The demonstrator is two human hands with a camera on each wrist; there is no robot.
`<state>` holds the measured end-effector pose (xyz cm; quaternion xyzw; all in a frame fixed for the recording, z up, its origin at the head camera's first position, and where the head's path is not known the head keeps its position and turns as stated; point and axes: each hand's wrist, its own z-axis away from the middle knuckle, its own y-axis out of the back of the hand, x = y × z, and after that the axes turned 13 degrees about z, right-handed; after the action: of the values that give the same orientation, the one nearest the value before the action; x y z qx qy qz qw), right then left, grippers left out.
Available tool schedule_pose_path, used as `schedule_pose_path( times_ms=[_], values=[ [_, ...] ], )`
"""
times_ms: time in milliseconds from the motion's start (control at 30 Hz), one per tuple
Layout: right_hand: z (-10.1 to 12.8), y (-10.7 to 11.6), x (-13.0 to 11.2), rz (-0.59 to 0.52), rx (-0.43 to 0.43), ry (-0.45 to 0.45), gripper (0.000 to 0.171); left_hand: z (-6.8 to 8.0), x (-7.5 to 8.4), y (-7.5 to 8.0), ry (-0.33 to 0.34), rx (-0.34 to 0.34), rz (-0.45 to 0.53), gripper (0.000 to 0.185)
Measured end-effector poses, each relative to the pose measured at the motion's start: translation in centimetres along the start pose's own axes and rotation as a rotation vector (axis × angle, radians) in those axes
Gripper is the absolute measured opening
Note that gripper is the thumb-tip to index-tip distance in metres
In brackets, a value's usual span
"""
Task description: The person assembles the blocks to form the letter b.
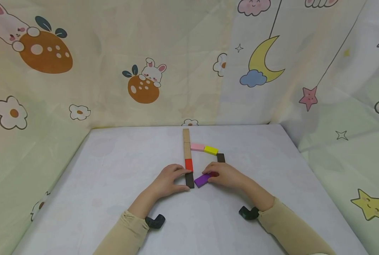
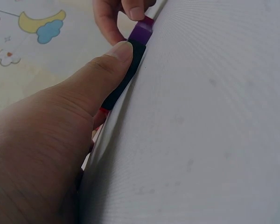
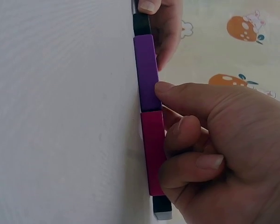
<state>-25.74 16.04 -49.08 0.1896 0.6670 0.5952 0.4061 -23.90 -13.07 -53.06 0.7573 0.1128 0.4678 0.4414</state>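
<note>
A straight column of blocks runs down the table: tan blocks (image 1: 187, 150), a red block (image 1: 188, 164) and a black block (image 1: 190, 180) at the near end. My left hand (image 1: 168, 180) holds the black block, thumb (image 2: 121, 52) at its near end and a fingertip by the red block. My right hand (image 1: 226, 175) pinches a purple block (image 3: 146, 70) between thumb and fingers. This purple block lies slanted, one end close to the black block. Behind it a crimson block (image 3: 153, 149) lines up end to end, partly covered by my right fingers.
From the column a pink block (image 1: 197, 147) and a yellow block (image 1: 211, 150) curve right to another black block (image 1: 221, 158). Dark wrist mounts (image 1: 155, 221) sit at both sleeves. Printed cloth (image 1: 189, 63) hangs behind the white table (image 1: 112, 152).
</note>
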Motion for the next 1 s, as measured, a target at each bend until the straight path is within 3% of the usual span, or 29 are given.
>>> schedule_pose_path(
  times_ms=[467, 1000],
  values=[
    [-0.18, -0.25, 0.0, 0.026, 0.027, 0.0, 0.027, -0.03, 0.12, 0.2, 0.01, -0.008, 0.009, 0.063],
    [0.23, 0.33, -0.55, -0.132, 0.021, -0.175, 0.025, -0.09, 0.03, 0.03, 0.012, -0.01, 0.0, 0.063]
  ],
)
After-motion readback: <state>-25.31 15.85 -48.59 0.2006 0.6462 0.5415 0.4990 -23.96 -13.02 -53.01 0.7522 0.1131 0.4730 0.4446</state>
